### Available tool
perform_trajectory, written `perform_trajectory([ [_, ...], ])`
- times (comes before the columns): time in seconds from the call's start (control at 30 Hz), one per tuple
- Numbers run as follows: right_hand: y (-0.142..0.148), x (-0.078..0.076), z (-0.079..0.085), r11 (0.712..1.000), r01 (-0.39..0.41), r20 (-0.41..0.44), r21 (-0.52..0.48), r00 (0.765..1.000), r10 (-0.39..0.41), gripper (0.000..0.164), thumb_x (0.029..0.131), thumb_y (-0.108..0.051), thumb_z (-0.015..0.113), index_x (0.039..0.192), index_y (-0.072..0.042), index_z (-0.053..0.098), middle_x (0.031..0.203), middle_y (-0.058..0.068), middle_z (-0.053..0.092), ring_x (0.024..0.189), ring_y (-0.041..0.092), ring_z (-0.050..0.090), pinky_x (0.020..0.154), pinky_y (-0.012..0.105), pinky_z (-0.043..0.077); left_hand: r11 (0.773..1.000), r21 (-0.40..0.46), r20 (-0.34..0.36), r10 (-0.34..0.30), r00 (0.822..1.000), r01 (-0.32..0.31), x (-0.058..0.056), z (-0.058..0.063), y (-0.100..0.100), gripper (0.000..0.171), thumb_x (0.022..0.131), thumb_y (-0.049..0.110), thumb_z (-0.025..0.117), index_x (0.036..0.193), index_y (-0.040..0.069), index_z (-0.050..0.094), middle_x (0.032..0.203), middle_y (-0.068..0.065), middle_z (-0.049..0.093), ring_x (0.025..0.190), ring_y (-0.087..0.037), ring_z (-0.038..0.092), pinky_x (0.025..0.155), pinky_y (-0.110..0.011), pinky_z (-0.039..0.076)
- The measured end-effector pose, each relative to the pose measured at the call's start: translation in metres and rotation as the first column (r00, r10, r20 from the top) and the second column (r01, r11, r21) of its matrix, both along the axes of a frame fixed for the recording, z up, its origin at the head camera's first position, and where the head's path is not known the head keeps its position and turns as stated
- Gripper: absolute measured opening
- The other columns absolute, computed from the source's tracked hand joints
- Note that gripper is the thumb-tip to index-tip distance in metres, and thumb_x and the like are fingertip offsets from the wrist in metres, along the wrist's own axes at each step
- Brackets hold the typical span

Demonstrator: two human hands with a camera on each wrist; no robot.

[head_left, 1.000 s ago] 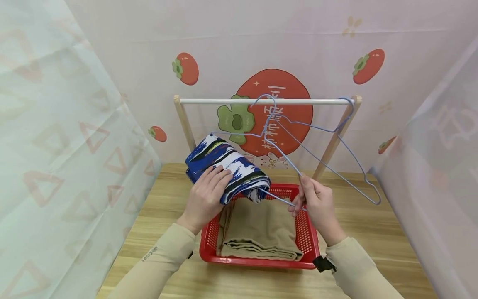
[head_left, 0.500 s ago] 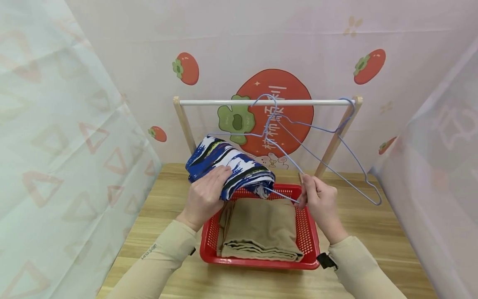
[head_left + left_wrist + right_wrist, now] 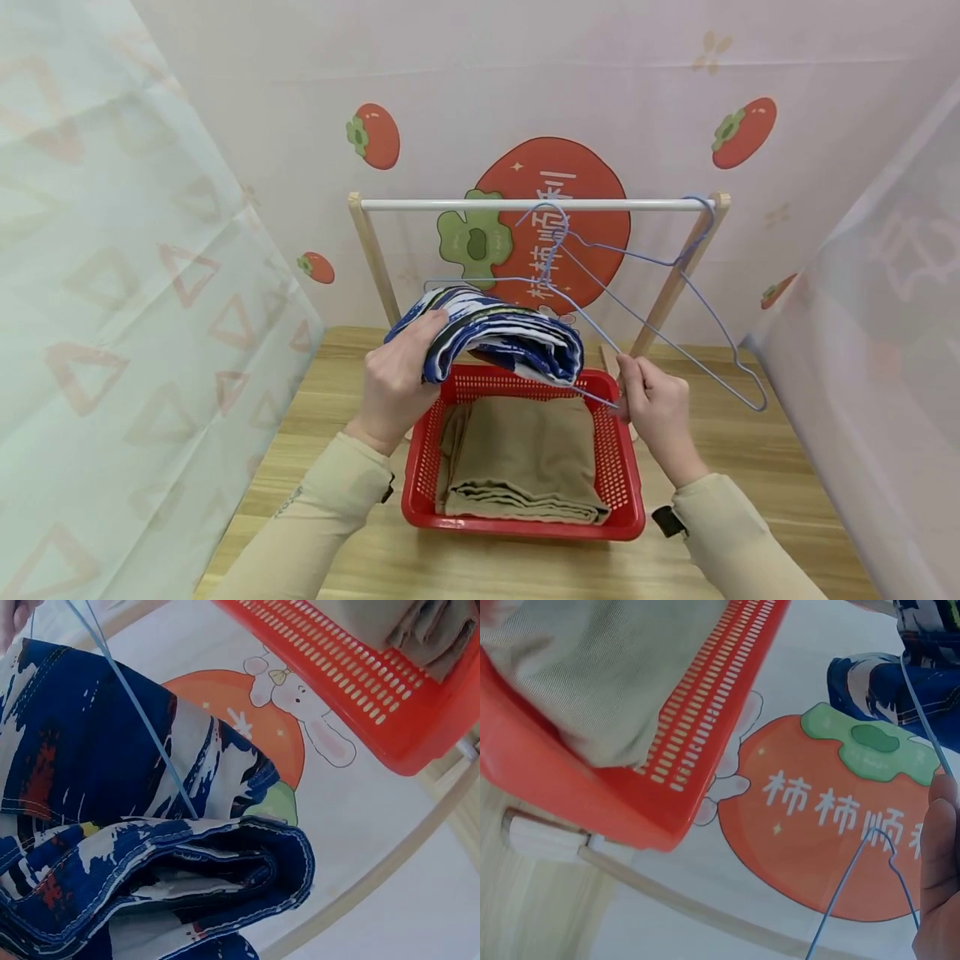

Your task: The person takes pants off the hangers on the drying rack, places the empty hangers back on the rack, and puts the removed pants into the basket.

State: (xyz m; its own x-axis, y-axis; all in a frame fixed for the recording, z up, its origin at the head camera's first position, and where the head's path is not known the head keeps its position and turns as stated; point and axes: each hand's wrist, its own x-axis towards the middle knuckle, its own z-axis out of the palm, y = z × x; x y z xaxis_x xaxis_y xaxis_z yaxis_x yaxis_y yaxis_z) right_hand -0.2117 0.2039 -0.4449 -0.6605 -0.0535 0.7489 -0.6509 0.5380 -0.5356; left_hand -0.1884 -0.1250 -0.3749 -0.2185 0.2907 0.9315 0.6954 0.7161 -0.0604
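Observation:
A folded garment (image 3: pixel 487 321) with a blue, white and black print lies draped over the lower bar of a blue wire hanger (image 3: pixel 585 318). My left hand (image 3: pixel 395 387) grips the garment's left side, thumb on top. The right hand (image 3: pixel 658 408) pinches the hanger at its right corner. That hanger's hook stands just in front of the rack's rod; I cannot tell whether they touch. In the left wrist view the hanger wire (image 3: pixel 142 712) passes over the printed cloth (image 3: pixel 82 720), whose stitched edges show. Only part of the right hand (image 3: pixel 939 862) appears in the right wrist view.
Below the hands stands a red plastic basket (image 3: pixel 517 525) with folded tan cloth (image 3: pixel 525 450) in it. A rack with a white rod (image 3: pixel 450 204) and wooden legs stands behind. Another blue hanger (image 3: pixel 710 218) hangs at its right end. Printed sheets wall the sides and back.
The garment has tipped, so its folded layers now face forward, and its right end sits further right. My left hand has turned and risen slightly. The right hand and hanger have shifted a little right.

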Motion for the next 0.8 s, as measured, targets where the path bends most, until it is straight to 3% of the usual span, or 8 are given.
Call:
perform_trajectory([
  [0.23,0.001,-0.003,-0.006,0.997,0.021,-0.106,0.069,0.994,-0.013,0.037,0.104,-0.015,0.060,0.068,-0.009,0.055,0.047,-0.005,0.051,0.037,0.001,0.045,0.039,0.018,0.041,0.998,0.014,-0.043,-0.063,0.997,0.064,0.012,0.013,0.010,0.030,0.097,0.013,0.068,0.118,-0.008,0.065,0.118,-0.019,0.073,0.102,-0.034,0.074,0.085,-0.046,0.059],
  [0.43,0.001,-0.004,-0.015,0.992,0.043,-0.208,0.120,0.978,-0.017,0.049,0.109,-0.034,0.049,0.068,-0.008,0.057,0.049,-0.003,0.053,0.034,0.008,0.045,0.035,0.021,0.037,0.994,0.039,-0.043,-0.097,0.994,0.099,0.018,0.022,0.015,0.034,0.097,0.018,0.070,0.118,-0.008,0.065,0.118,-0.020,0.073,0.100,-0.033,0.074,0.087,-0.044,0.059],
  [0.67,0.006,-0.006,-0.022,0.988,0.069,-0.242,0.139,0.970,-0.033,0.054,0.109,-0.041,0.044,0.069,-0.007,0.056,0.051,-0.001,0.054,0.036,0.013,0.051,0.035,0.020,0.039,0.991,0.078,-0.058,-0.104,0.993,0.108,0.018,0.022,0.013,0.028,0.096,0.011,0.070,0.115,-0.008,0.067,0.114,-0.019,0.074,0.096,-0.033,0.075,0.085,-0.044,0.060],
  [0.8,0.011,-0.004,-0.025,0.982,0.079,-0.221,0.170,0.974,-0.041,0.053,0.109,-0.042,0.044,0.070,-0.007,0.055,0.054,-0.001,0.054,0.038,0.012,0.052,0.037,0.018,0.040,0.986,0.122,-0.073,-0.104,0.992,0.112,0.019,0.026,0.011,0.028,0.094,0.010,0.071,0.115,-0.009,0.068,0.114,-0.018,0.075,0.094,-0.033,0.076,0.087,-0.042,0.060],
])
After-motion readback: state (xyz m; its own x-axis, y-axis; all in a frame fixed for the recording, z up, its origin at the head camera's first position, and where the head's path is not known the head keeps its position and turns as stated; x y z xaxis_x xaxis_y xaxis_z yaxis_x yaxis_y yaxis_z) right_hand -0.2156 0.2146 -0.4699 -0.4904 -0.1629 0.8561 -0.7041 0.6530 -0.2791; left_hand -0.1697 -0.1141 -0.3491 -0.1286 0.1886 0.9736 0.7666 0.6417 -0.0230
